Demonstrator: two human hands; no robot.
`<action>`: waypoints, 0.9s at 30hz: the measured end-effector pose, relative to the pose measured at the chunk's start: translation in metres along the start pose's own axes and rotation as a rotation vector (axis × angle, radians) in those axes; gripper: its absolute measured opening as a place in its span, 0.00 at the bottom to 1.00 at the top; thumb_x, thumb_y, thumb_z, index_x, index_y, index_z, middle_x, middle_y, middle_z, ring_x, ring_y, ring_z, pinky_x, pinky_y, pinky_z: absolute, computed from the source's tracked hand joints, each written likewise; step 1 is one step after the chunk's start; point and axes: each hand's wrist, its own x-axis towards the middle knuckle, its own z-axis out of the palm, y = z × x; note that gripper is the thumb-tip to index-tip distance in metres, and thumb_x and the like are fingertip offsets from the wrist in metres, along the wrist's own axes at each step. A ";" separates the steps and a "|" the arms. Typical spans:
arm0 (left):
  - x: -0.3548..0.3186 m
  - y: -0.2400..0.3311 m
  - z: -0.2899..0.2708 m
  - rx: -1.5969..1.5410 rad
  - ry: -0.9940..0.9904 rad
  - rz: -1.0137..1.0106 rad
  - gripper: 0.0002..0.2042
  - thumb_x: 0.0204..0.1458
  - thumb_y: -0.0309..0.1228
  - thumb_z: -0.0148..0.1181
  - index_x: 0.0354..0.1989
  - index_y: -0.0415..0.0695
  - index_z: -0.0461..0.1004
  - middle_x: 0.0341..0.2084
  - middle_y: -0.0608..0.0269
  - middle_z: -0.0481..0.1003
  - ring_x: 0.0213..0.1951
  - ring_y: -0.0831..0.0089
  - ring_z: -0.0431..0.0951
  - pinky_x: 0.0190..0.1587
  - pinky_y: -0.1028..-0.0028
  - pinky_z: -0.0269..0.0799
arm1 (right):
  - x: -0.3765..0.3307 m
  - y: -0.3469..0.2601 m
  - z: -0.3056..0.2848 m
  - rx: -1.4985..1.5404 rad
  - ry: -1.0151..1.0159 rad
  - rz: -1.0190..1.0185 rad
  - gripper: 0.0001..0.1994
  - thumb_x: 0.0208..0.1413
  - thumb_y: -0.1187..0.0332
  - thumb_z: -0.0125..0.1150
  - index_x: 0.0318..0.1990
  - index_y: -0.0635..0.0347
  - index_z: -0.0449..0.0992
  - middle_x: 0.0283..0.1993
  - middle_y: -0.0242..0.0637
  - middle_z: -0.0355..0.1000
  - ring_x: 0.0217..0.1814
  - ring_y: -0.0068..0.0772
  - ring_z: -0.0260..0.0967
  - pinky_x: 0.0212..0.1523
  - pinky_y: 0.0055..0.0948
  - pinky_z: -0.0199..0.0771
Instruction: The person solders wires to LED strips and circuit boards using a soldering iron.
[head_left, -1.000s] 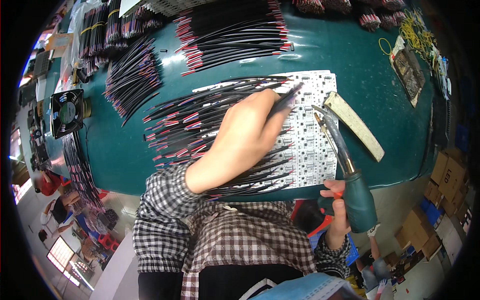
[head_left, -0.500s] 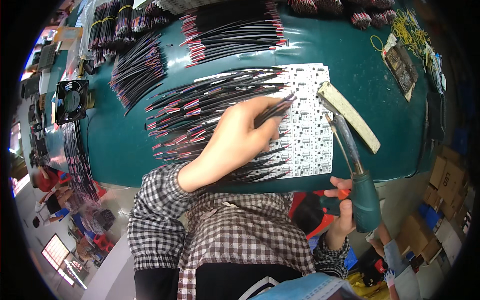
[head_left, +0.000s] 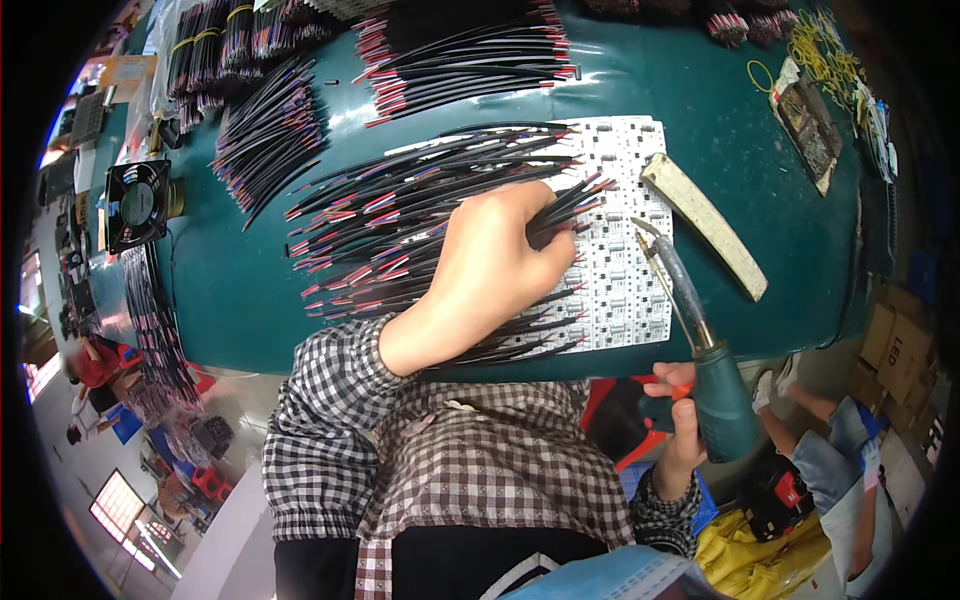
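Note:
My left hand [head_left: 490, 270] is closed round a few black cables [head_left: 578, 203], whose stripped tips point right over a white circuit board panel [head_left: 635, 290]. Rows of black cables with red, white and blue wire ends [head_left: 370, 205] lie across the panel's left part, beneath my hand. At the lower right, my right hand [head_left: 685, 420] grips a green-handled soldering gun [head_left: 722, 400]. Its metal tip and thin feed tube reach up over the panel's right side, apart from the cables. Beside the tip lies a pale, worn bar [head_left: 705, 228] on the green table.
More black cables [head_left: 465, 65] are spread at the back, with bundles [head_left: 215, 45] at the far left. A small black fan [head_left: 138, 207] stands left. A dark block [head_left: 808, 128] and yellow bands [head_left: 825, 50] lie far right. Another person's leg [head_left: 840, 450] shows beyond the table.
My left hand has moved slightly right with the cables, whose tips now show more clearly. The soldering gun's tip has shifted left over the panel. A person has come further into view at right.

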 end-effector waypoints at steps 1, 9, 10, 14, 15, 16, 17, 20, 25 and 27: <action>0.000 0.000 0.000 -0.003 0.019 -0.001 0.08 0.44 0.27 0.63 0.27 0.34 0.74 0.21 0.50 0.75 0.22 0.65 0.75 0.29 0.68 0.69 | 0.000 0.001 0.000 0.002 -0.003 0.001 0.18 0.60 0.64 0.54 0.48 0.76 0.68 0.43 0.49 0.69 0.43 0.43 0.74 0.39 0.32 0.81; -0.001 0.001 0.010 -0.017 0.082 0.017 0.08 0.43 0.27 0.63 0.26 0.35 0.74 0.20 0.49 0.74 0.23 0.59 0.76 0.28 0.67 0.70 | -0.001 0.004 0.002 -0.083 0.012 0.070 0.14 0.49 0.70 0.69 0.39 0.70 0.75 0.35 0.43 0.75 0.36 0.33 0.76 0.41 0.31 0.79; -0.002 0.001 0.010 -0.001 0.098 0.028 0.08 0.43 0.27 0.63 0.26 0.35 0.74 0.20 0.50 0.74 0.23 0.57 0.76 0.28 0.66 0.70 | -0.001 0.006 0.002 -0.078 0.006 0.071 0.14 0.49 0.70 0.69 0.39 0.70 0.75 0.35 0.43 0.75 0.36 0.33 0.76 0.41 0.31 0.79; -0.001 0.001 0.010 0.008 0.098 0.034 0.08 0.43 0.27 0.63 0.26 0.35 0.73 0.20 0.50 0.73 0.23 0.55 0.75 0.28 0.66 0.70 | -0.001 0.007 0.002 -0.100 0.004 0.058 0.13 0.48 0.72 0.69 0.39 0.69 0.75 0.34 0.43 0.75 0.36 0.32 0.76 0.42 0.30 0.78; 0.000 0.002 0.010 0.005 0.095 0.032 0.08 0.43 0.27 0.63 0.26 0.35 0.73 0.20 0.50 0.73 0.23 0.55 0.75 0.28 0.66 0.70 | -0.001 0.008 0.002 -0.080 0.016 0.067 0.12 0.48 0.72 0.69 0.39 0.69 0.75 0.34 0.42 0.76 0.36 0.32 0.76 0.42 0.29 0.77; 0.000 0.002 0.009 -0.003 0.072 0.021 0.08 0.43 0.27 0.62 0.27 0.35 0.73 0.22 0.48 0.74 0.26 0.51 0.75 0.30 0.62 0.70 | 0.000 0.008 0.002 -0.082 0.016 0.070 0.12 0.48 0.72 0.69 0.39 0.69 0.75 0.34 0.42 0.76 0.36 0.32 0.76 0.42 0.29 0.77; 0.000 0.003 0.008 -0.009 0.050 0.011 0.08 0.42 0.27 0.62 0.27 0.35 0.72 0.24 0.47 0.74 0.29 0.47 0.75 0.32 0.57 0.71 | -0.001 0.007 0.002 -0.104 0.017 0.074 0.12 0.48 0.72 0.69 0.38 0.68 0.76 0.34 0.41 0.76 0.36 0.32 0.76 0.42 0.29 0.77; 0.000 0.002 0.009 0.013 0.083 0.041 0.08 0.42 0.27 0.62 0.26 0.35 0.73 0.21 0.49 0.74 0.24 0.54 0.76 0.28 0.65 0.70 | -0.001 0.010 0.000 -0.142 0.006 0.058 0.12 0.48 0.72 0.69 0.38 0.68 0.76 0.33 0.40 0.76 0.35 0.31 0.76 0.42 0.29 0.75; 0.000 0.000 0.011 0.019 0.082 0.044 0.07 0.42 0.27 0.62 0.26 0.35 0.73 0.21 0.49 0.74 0.24 0.53 0.76 0.28 0.65 0.70 | -0.001 0.013 0.000 -0.181 0.003 0.050 0.11 0.47 0.72 0.70 0.37 0.66 0.77 0.33 0.39 0.76 0.35 0.31 0.76 0.42 0.28 0.74; 0.000 0.001 0.009 0.022 0.085 0.043 0.07 0.42 0.27 0.62 0.25 0.35 0.73 0.21 0.49 0.74 0.24 0.53 0.76 0.28 0.65 0.70 | 0.000 0.012 0.001 -0.170 0.002 0.054 0.11 0.46 0.72 0.70 0.36 0.65 0.77 0.32 0.39 0.77 0.35 0.31 0.76 0.42 0.28 0.74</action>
